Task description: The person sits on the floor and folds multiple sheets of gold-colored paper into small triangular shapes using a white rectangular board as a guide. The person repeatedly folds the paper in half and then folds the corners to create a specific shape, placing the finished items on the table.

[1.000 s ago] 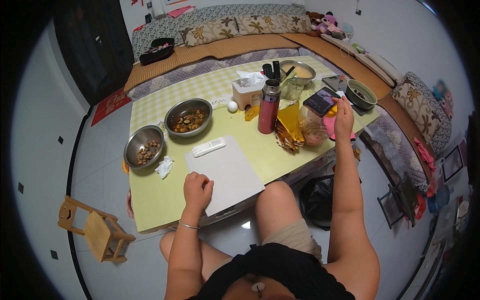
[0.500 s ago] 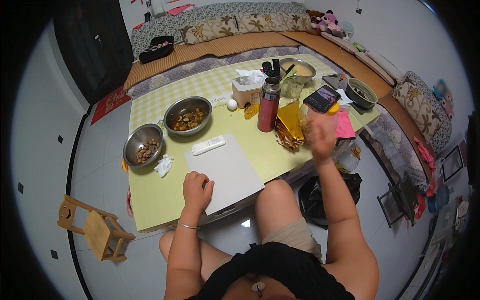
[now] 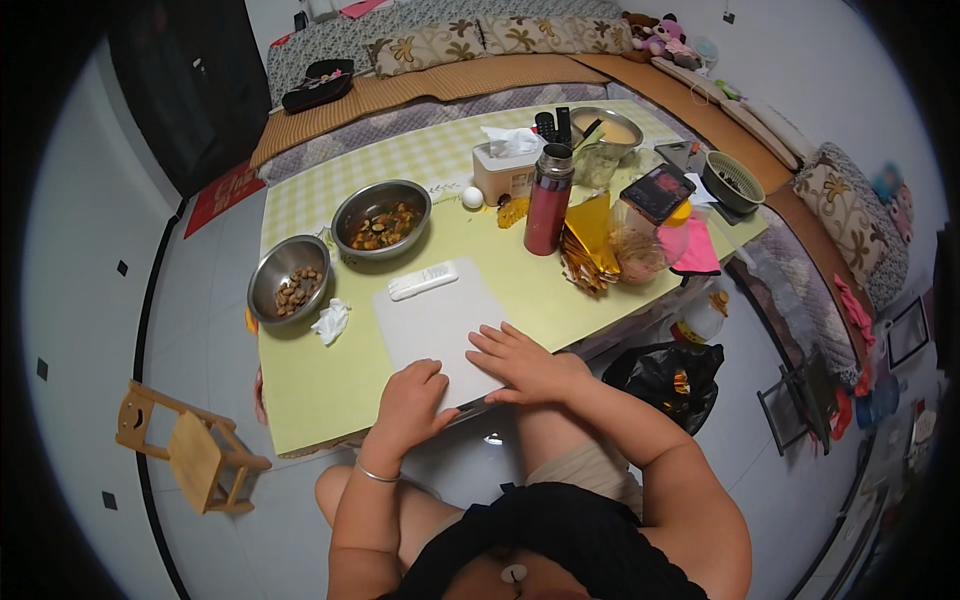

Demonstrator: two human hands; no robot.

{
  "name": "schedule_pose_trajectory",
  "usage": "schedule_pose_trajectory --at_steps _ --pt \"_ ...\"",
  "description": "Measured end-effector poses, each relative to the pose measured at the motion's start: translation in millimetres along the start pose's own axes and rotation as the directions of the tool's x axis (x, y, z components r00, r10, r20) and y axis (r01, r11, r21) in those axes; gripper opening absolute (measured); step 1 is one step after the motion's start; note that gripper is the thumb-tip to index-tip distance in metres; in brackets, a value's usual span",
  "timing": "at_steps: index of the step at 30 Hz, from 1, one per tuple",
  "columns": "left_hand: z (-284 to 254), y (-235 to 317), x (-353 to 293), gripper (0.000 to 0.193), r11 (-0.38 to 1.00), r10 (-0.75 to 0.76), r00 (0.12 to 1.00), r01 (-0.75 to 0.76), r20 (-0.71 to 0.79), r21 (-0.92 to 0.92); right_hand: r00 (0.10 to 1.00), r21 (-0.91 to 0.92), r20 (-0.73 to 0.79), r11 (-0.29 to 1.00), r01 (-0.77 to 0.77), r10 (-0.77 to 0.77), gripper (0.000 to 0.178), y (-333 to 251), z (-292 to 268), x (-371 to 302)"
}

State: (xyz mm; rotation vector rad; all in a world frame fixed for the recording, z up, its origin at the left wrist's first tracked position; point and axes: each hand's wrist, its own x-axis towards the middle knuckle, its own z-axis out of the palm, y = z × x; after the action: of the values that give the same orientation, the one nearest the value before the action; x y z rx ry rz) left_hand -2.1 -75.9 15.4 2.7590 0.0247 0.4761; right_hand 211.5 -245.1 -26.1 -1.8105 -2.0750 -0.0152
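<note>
The right hand (image 3: 530, 370), at the phone (image 3: 658, 193) one second earlier, now lies over the near right corner of the white board (image 3: 440, 325), fingers extended and spread. The left hand (image 3: 408, 408) remains at the near left side, fingers loosely bent; any grip is not discernible. The white packet (image 3: 423, 281) stays on the board's far portion.

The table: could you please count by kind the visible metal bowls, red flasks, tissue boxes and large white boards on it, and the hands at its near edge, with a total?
Metal bowls: 3
Red flask: 1
Tissue box: 1
Large white board: 1
Hands: 2
Total: 8
</note>
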Motion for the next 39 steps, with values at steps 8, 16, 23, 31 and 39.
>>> schedule_pose_trajectory --at_steps 8,16,23,31,39 --pt "11.5 -18.9 -12.1 0.014 0.977 -0.095 0.994 0.082 -0.054 -0.198 0.999 0.199 0.034 0.980 -0.028 0.021 0.047 16.9 -3.8 -5.4" --pt "18.3 -28.4 -4.4 0.021 0.777 -0.484 0.871 0.380 -0.089 -0.503 0.836 0.674 -0.081 0.648 -0.355 0.542 0.019 32.7 -3.1 4.1" --pt "41.2 -61.5 -5.5 0.047 0.576 -0.702 0.686 0.389 -0.191 -0.719 0.654 0.677 -0.134 0.551 -0.489 0.744 0.021 37.5 12.2 42.3" --pt "43.6 -58.4 7.2 0.064 0.758 -0.651 0.660 0.594 -0.374 -0.270 0.654 0.197 -0.355 0.737 -0.646 0.668 0.023 26.7 14.7 51.6" --pt "45.8 -62.9 8.9 0.057 0.754 -0.654 0.648 0.600 -0.389 -0.268 0.630 0.223 -0.325 0.705 -0.674 0.705 0.029 28.8 15.6 53.3"
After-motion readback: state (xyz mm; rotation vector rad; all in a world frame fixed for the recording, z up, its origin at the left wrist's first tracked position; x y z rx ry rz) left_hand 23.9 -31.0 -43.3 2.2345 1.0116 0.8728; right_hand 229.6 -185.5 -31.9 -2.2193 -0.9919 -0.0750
